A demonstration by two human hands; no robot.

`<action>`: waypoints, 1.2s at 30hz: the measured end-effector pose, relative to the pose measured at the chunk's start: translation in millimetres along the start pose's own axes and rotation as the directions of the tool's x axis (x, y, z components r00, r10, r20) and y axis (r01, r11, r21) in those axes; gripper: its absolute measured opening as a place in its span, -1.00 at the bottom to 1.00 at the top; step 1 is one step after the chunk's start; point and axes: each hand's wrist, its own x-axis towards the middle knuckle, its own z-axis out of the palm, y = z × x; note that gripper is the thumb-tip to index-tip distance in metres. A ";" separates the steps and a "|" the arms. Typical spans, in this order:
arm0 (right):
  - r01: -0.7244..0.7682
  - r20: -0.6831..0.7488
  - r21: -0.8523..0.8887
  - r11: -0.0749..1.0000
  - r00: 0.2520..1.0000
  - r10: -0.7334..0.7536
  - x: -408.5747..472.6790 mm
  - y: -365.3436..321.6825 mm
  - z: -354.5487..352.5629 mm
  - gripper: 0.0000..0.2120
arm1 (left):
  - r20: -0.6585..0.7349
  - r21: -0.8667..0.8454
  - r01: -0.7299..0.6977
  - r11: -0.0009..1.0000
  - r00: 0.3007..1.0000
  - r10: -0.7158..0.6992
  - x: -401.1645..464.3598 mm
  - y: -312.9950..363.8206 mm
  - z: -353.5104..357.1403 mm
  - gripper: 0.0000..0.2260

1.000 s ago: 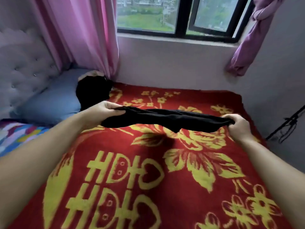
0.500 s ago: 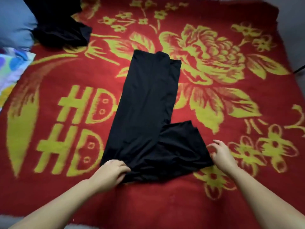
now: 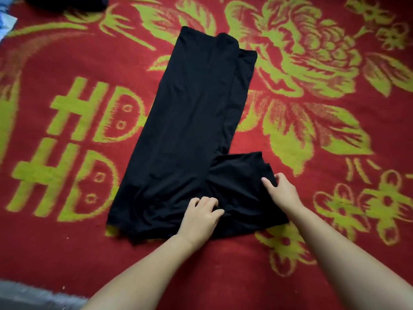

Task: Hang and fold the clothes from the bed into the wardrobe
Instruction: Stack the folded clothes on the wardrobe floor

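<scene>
1. Head view, things: black trousers (image 3: 192,121) lie flat on the bed (image 3: 67,253), over its red and yellow blanket (image 3: 335,130), legs running toward the far edge and the waist end toward the near edge. A second dark garment (image 3: 67,3) sits at the far left corner.
2. Head view, hands: the left hand (image 3: 200,217) rests on the waist end with fingers curled into the cloth, seemingly pinching a fold. The right hand (image 3: 281,191) lies just beside it on the side flap, fingers fairly straight, pressing or nudging its edge.
3. Change: a second ago the trousers were stretched in the air between both hands; now they are spread out, and the left hand has shifted from the near left corner to the middle.
4. Meaning: folding has likely begun; the wardrobe step remains.
</scene>
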 end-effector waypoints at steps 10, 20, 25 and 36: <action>0.179 -0.200 0.029 0.983 0.965 -0.170 28.0 -58.7 1.2 -0.83 | -0.087 -0.152 0.001 0.988 0.996 -0.014 -11.7 4.6 -0.3 -0.70; 0.209 -0.068 0.036 0.977 0.976 -0.207 33.7 -40.5 -22.1 -0.63 | -0.079 -0.215 0.057 0.975 0.994 -0.075 -23.1 12.3 1.9 -0.65; 0.310 -0.060 -0.016 0.951 0.949 -0.310 48.1 -55.8 -10.0 -0.82 | -0.089 -0.226 0.074 0.971 0.991 -0.096 -17.6 6.5 8.5 -0.66; 0.375 -0.146 0.000 0.927 0.917 -0.371 24.4 -34.0 -39.4 -0.81 | -0.080 -0.340 0.074 0.938 0.991 -0.107 -23.6 25.6 2.4 -0.70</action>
